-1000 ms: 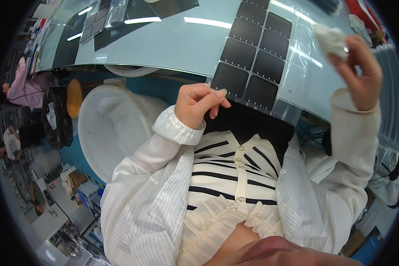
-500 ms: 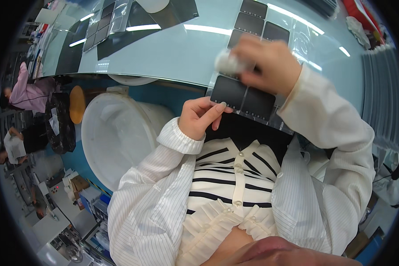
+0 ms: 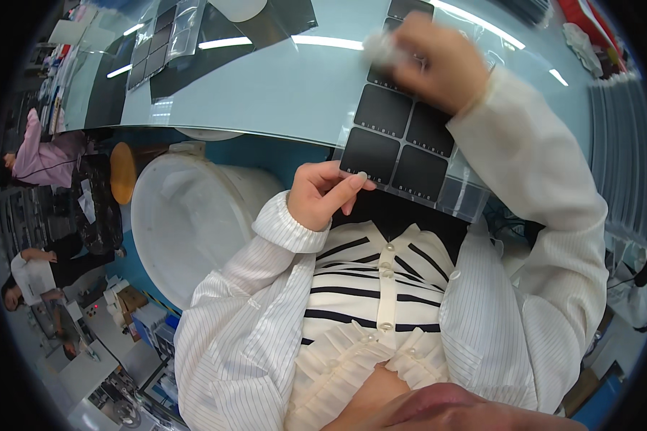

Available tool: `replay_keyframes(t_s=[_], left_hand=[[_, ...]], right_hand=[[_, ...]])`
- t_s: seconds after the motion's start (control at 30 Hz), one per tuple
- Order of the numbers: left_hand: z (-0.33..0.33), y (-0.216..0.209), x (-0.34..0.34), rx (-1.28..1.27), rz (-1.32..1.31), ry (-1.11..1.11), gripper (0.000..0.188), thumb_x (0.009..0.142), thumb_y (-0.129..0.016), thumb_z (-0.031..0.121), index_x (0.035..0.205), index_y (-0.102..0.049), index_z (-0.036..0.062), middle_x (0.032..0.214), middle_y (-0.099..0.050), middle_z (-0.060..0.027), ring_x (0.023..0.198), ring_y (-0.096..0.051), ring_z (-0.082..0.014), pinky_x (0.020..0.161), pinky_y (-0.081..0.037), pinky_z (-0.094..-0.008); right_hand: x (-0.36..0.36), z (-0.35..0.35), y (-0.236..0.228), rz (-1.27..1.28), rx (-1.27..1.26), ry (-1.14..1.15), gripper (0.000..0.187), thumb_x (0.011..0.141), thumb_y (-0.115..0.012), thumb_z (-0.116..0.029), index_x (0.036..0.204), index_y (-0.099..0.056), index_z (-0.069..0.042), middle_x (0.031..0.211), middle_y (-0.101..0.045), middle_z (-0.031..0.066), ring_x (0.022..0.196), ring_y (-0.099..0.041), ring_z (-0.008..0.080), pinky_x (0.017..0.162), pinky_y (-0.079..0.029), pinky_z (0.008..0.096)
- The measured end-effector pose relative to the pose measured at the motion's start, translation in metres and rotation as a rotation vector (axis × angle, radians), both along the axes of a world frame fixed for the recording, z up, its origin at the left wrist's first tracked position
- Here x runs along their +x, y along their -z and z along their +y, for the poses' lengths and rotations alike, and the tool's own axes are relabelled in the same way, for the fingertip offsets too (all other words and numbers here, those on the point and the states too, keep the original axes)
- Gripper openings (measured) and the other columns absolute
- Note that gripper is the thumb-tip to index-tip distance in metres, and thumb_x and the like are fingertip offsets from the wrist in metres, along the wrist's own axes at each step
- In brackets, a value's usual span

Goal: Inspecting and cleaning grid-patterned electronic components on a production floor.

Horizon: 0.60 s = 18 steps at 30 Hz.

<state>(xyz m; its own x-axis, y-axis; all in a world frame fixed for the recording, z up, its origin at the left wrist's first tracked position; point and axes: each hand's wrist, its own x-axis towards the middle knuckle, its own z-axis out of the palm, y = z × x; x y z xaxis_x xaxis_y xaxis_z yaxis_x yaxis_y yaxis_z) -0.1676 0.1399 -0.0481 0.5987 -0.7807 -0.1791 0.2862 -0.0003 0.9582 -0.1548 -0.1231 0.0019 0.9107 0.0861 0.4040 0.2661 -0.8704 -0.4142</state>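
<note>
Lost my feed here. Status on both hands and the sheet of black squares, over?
Left hand pinching near edge of clear sheet of black square panels. Right hand pressing white cloth wad onto it. Nothing in the way.

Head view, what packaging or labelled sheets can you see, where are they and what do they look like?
Clear plastic sheet of black square tiles: table's near edge, under both hands.
Second clear sheet of dark squares: far left of the table, beside a black sheet.
Cardboard box: lower left floor, brown.
</note>
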Motion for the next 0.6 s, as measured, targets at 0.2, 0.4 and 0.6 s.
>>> replay_keyframes(t_s=[0.2,0.4,0.6], left_hand=[[-0.001,-0.005,0.003,-0.02,-0.001,0.039,0.015,0.087,-0.058,0.007,0.079,-0.063,-0.0057,0.071,-0.066,-0.0138,0.048,-0.052,-0.0106,0.049,-0.044,-0.0238],[0.005,-0.002,0.003,-0.031,0.045,0.047,0.015,0.087,-0.06,0.01,0.085,-0.066,-0.0043,0.078,-0.067,-0.0093,0.053,-0.052,-0.0077,0.05,-0.043,-0.0213],[0.001,-0.007,0.007,-0.022,0.012,0.096,0.014,0.086,-0.059,0.008,0.087,-0.066,-0.0044,0.077,-0.067,-0.0092,0.054,-0.053,-0.0083,0.052,-0.044,-0.0219]], right_hand=[[0.008,-0.027,0.0,-0.114,-0.03,0.058,0.022,0.075,-0.068,-0.014,0.093,-0.06,-0.005,0.083,-0.059,0.0095,0.066,-0.059,0.0243,0.059,-0.048,0.0318],[-0.016,0.023,-0.002,-0.039,0.061,-0.194,0.028,0.071,-0.07,-0.011,0.093,-0.056,-0.005,0.084,-0.055,0.0081,0.069,-0.059,0.024,0.059,-0.047,0.032],[-0.003,-0.014,-0.01,-0.035,-0.005,0.157,0.023,0.069,-0.069,-0.015,0.086,-0.058,-0.003,0.079,-0.056,0.0122,0.067,-0.058,0.029,0.061,-0.047,0.0347]])
